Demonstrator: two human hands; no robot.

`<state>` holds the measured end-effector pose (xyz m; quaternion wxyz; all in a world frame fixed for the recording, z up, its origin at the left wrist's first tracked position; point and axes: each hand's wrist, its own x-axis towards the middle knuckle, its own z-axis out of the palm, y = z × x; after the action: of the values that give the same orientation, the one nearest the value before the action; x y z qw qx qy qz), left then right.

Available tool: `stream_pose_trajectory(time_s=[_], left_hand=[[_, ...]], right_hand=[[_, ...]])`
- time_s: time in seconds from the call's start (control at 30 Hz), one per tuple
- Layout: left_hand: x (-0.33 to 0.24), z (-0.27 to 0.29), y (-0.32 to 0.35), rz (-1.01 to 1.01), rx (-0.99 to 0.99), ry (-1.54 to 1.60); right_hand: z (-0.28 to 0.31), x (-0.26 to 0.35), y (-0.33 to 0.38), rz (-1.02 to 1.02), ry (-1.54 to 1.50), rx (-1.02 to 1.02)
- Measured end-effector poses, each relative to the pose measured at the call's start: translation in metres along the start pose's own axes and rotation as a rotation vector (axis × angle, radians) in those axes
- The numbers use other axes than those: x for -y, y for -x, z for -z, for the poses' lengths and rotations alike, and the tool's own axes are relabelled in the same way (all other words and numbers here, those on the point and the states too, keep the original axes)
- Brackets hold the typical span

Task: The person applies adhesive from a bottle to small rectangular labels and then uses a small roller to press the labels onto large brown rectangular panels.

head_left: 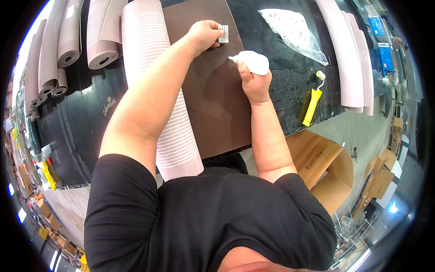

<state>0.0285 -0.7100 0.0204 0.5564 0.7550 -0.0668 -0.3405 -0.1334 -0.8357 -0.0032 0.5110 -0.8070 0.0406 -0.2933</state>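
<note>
Okay, my left hand pinches small white label over brown mat; my right hand grips white squeeze bottle.

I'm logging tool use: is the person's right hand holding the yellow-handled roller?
No, the right hand holds a white bottle, while the yellow-handled roller lies apart from it on the black table.
</note>
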Motion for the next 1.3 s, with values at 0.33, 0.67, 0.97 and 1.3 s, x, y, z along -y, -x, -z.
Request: stream_pose_trajectory(time_s=[0.33,0.67,0.97,1.3], left_hand=[[0.000,0.001,0.000,0.010,-0.005,-0.003],[-0.003,0.002,0.003,0.019,0.007,0.008],[-0.005,0.002,0.003,0.044,0.018,0.004],[-0.004,0.001,0.002,0.030,0.010,-0.007]], right_hand=[[0.002,-0.006,0.002,-0.036,0.013,-0.023],[0.002,0.003,-0.001,0.008,0.003,-0.069],[0.004,-0.002,0.002,-0.013,0.004,-0.051],[0.007,-0.003,0.008,0.089,0.096,-0.087]])
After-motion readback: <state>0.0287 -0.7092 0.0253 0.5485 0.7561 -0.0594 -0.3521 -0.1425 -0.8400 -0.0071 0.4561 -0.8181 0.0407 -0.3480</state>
